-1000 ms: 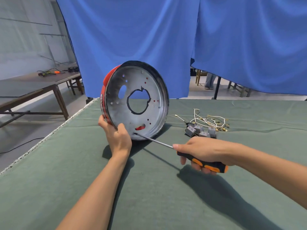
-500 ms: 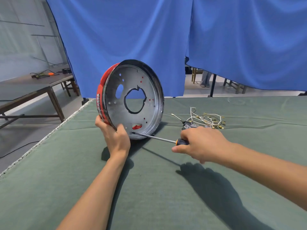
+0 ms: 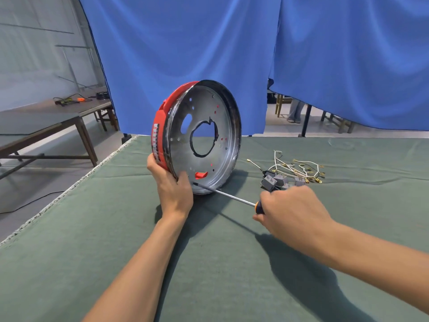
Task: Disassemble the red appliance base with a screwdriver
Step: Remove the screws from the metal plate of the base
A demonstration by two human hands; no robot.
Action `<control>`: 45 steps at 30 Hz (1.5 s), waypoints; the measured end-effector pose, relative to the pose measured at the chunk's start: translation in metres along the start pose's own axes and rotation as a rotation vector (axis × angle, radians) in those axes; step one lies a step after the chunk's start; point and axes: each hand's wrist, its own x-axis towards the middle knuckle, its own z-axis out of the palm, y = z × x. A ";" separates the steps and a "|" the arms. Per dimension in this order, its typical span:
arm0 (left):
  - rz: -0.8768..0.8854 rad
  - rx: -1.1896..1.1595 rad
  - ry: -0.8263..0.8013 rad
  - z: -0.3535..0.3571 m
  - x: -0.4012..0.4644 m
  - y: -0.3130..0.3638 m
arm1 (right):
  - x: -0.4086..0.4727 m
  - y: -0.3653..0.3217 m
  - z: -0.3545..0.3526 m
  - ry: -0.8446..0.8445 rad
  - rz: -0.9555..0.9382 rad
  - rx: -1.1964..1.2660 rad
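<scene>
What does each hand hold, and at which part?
Left hand grips the red appliance base at its lower rim; right hand grips the screwdriver by its handle.

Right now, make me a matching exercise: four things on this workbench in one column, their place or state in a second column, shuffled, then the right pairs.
Things
1. red appliance base
2. screwdriver
3. loose wires
4. left hand

Places or states
A. lying in a tangle on the green cloth, beyond the right hand
B. stood on edge, its metal inside facing the camera
C. gripping the base's lower rim
D. held by its handle, tip set low inside the base

Pairs: 1-B, 2-D, 3-A, 4-C
</scene>
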 end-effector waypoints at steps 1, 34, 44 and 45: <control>0.004 -0.003 -0.001 0.000 0.000 0.000 | -0.001 -0.001 0.004 -0.103 0.072 0.076; -0.082 -0.029 0.093 -0.006 0.005 -0.010 | 0.013 0.006 -0.007 -0.605 0.348 0.968; -0.162 -0.027 0.131 -0.009 0.008 -0.012 | 0.012 -0.003 0.007 -0.439 0.368 0.433; -0.161 -0.013 0.132 -0.009 0.008 -0.012 | 0.012 -0.003 0.007 -0.476 0.340 0.420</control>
